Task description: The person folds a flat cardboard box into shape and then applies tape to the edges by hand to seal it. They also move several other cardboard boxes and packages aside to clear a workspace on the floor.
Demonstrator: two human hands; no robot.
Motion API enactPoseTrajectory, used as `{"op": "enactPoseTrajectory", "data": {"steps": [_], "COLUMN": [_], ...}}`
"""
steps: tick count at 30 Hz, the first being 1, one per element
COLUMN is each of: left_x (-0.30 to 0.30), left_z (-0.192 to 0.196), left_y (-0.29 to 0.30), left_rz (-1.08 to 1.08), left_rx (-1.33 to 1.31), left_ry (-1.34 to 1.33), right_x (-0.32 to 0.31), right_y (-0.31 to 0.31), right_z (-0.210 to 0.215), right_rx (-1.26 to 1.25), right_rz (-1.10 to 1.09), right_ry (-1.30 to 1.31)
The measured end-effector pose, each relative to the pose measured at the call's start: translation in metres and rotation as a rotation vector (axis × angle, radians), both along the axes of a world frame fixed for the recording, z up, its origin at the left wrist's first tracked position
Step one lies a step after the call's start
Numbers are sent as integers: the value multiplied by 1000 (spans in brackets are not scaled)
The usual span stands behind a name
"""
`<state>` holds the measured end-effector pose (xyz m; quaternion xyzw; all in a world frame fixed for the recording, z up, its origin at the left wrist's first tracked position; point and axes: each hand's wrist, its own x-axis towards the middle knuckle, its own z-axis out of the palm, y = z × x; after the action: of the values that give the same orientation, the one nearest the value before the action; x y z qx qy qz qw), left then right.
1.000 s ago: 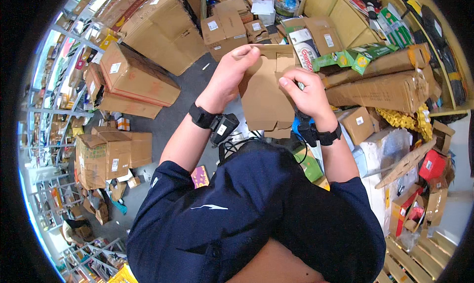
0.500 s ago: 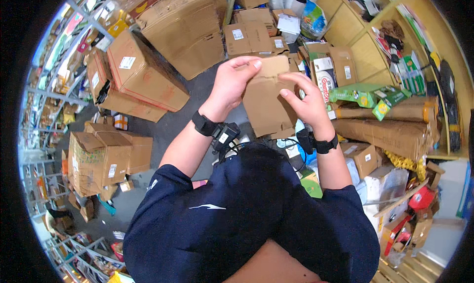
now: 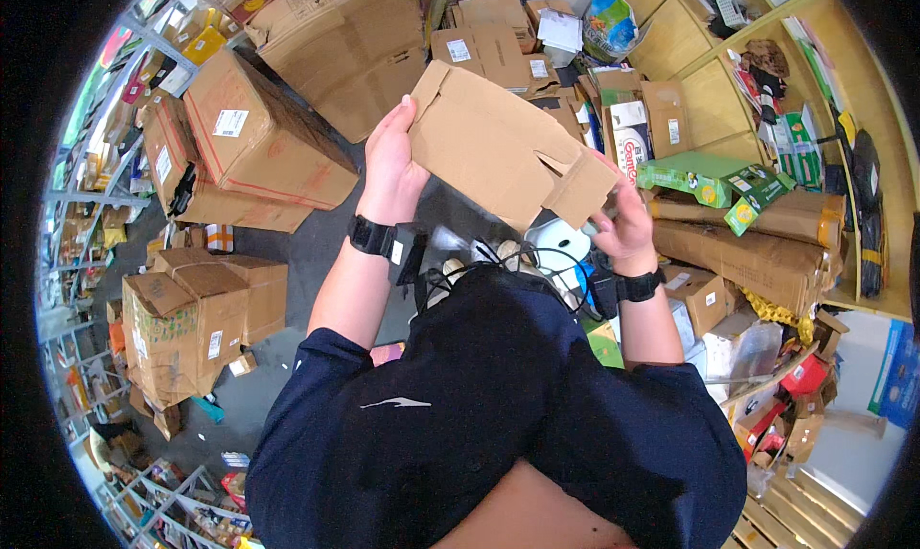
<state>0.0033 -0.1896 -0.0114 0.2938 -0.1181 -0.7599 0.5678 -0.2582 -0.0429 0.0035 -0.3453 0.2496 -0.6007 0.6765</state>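
A flattened brown cardboard box (image 3: 498, 142) is held up between my two hands, tilted down toward the right. My left hand (image 3: 395, 156) grips its left end, with the fingers partly hidden behind the board. At the right end, my right hand (image 3: 628, 221) holds the board beside a folded flap (image 3: 582, 189) that has a slit next to it. Its fingers are partly behind the cardboard. Each wrist wears a black strap with a small device. Below the board, black cables and a white round object (image 3: 559, 245) show near my feet.
Large cartons (image 3: 264, 147) stand on the grey floor at the left, with smaller boxes (image 3: 192, 309) nearer. Metal shelves (image 3: 105, 185) line the far left. Wooden shelving (image 3: 690, 51) rises at the right, beside long cardboard rolls (image 3: 738, 247) and green packages (image 3: 704, 178).
The cardboard has turned from nearly upright to slanting, showing its broad face and a flap at the right. My left hand has shifted left, and my right hand slightly right and down.
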Motion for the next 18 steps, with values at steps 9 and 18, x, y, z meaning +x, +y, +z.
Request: {"op": "enactPoseTrajectory", "data": {"steps": [9, 18], "left_x": [-38, -85], "left_z": [14, 46], "left_y": [0, -19], "left_rz": [184, -543], "left_rx": [-93, -506], "left_ry": [-198, -866], "right_x": [5, -130], "right_y": [-55, -87], "right_z": [-15, 17], "right_rx": [233, -37], "right_rz": [-220, -284], "right_ry": [462, 911]}}
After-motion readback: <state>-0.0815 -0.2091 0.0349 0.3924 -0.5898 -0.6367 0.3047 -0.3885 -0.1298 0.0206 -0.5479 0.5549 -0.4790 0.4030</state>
